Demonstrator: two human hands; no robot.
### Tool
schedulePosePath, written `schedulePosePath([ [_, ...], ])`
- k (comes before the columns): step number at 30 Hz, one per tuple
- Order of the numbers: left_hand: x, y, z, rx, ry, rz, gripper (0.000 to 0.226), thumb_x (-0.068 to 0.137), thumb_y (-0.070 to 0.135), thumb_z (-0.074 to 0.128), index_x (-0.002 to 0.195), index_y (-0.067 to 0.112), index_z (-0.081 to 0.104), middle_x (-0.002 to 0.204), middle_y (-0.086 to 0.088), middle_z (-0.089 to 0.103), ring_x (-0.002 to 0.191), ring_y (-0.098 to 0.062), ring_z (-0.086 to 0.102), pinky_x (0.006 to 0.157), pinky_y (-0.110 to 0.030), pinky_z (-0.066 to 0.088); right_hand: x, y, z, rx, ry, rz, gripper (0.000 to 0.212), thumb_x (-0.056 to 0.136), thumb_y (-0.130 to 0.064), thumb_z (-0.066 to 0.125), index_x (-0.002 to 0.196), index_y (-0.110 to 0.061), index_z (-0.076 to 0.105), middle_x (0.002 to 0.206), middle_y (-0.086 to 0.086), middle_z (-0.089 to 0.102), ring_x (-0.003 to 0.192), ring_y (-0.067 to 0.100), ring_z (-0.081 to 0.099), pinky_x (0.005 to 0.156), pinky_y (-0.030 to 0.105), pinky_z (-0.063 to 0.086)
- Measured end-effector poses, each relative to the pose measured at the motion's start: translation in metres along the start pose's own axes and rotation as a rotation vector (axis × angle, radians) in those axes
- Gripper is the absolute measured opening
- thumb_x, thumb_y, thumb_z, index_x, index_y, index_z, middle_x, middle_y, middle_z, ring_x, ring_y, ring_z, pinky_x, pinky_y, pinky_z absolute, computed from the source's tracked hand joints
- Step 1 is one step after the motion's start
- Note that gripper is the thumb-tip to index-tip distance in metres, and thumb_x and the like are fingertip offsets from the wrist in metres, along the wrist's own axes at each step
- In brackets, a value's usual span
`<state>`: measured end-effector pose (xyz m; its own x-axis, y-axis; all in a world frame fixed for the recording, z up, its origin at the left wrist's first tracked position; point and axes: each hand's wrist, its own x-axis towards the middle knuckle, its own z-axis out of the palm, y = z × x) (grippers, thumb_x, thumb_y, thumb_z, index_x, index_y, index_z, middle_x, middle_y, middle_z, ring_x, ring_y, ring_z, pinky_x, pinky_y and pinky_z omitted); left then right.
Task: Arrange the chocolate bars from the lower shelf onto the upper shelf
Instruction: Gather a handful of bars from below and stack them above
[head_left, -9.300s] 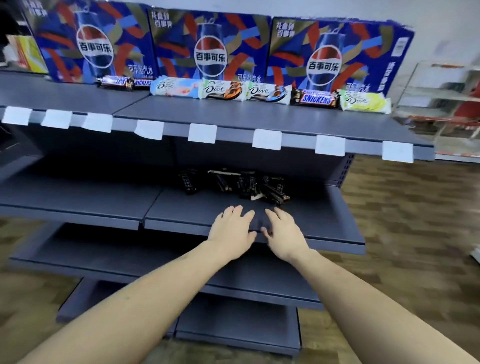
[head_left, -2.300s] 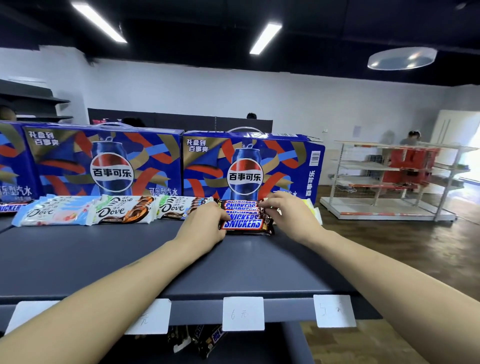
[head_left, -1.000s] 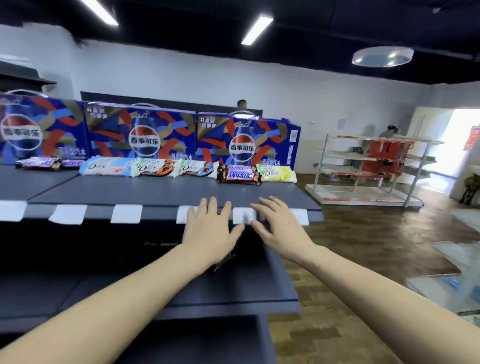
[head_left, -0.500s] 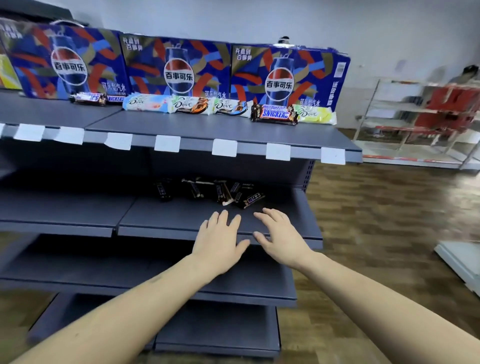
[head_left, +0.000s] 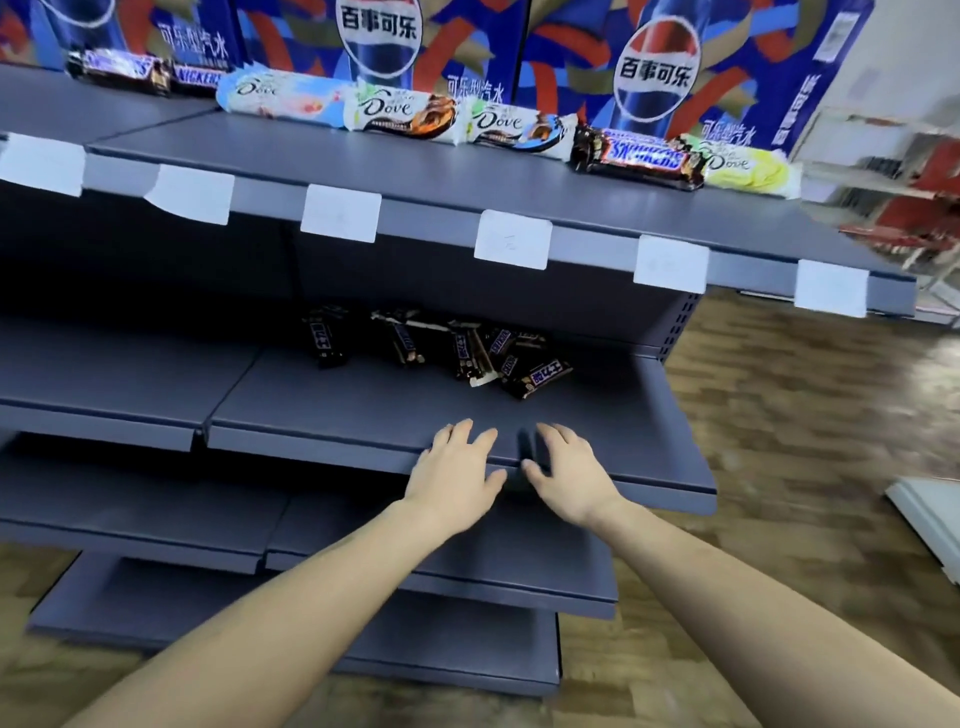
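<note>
Both hands empty, fingers spread, left hand (head_left: 456, 474) and right hand (head_left: 566, 474) at lower shelf (head_left: 363, 410) front edge; Snickers pile (head_left: 457, 349) lies straight ahead toward the back, nearest bar (head_left: 537, 378) angled up-right, closer to right hand.

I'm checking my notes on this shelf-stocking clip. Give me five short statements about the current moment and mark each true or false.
1. Both hands are empty. True: the left hand and right hand hover open over the front edge of the lower shelf.
2. Dark chocolate bars lie at the back of the lower shelf. True.
3. The Snickers bar sits at the right end of the upper shelf row. False: a yellow Dove bar lies to its right.
4. The right hand touches a bar. False: the bars lie farther back, apart from it.
5. The upper shelf has no boxes. False: Pepsi cartons stand behind the bars.
</note>
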<state>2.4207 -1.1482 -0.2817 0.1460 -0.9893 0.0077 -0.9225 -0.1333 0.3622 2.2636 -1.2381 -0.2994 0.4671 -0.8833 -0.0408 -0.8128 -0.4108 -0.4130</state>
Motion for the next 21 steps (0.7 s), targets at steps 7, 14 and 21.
schedulePosePath([
  [7, 0.059, -0.034, 0.023, -0.006, 0.022, 0.021, 0.061, 0.097, 0.041, 0.047, 0.149, 0.016, 0.028, 0.154, -0.01, 0.025, 0.142, -0.027, 0.02, 0.109, -0.041, 0.035, 0.053, 0.001, 0.016, 0.003, 0.068, -0.013, 0.065, 0.095, -0.035, 0.054, 0.151, -0.018, 0.026, 0.159, 0.007, 0.02, 0.14, 0.032, 0.03, 0.111, 0.041, 0.034],
  [14, 0.119, -0.058, 0.03, 0.13, 0.091, -0.026, 0.078, 0.093, 0.055, 0.047, 0.154, 0.021, 0.011, 0.156, -0.016, 0.014, 0.135, -0.034, 0.029, 0.105, -0.042, 0.034, 0.11, 0.009, 0.013, -0.178, 0.06, -0.001, 0.072, 0.095, -0.043, 0.048, 0.155, -0.031, 0.009, 0.164, 0.001, 0.008, 0.137, 0.037, 0.03, 0.105, 0.047, 0.038],
  [21, 0.163, -0.064, 0.045, 0.134, 0.169, 0.017, 0.068, 0.093, 0.059, 0.043, 0.151, 0.032, 0.022, 0.162, -0.001, 0.004, 0.141, -0.033, 0.018, 0.111, -0.045, 0.026, 0.125, 0.024, 0.038, -0.03, 0.309, -0.068, 0.041, 0.096, -0.031, 0.049, 0.134, -0.02, 0.05, 0.146, 0.006, 0.043, 0.116, 0.036, 0.044, 0.097, 0.041, 0.038],
])
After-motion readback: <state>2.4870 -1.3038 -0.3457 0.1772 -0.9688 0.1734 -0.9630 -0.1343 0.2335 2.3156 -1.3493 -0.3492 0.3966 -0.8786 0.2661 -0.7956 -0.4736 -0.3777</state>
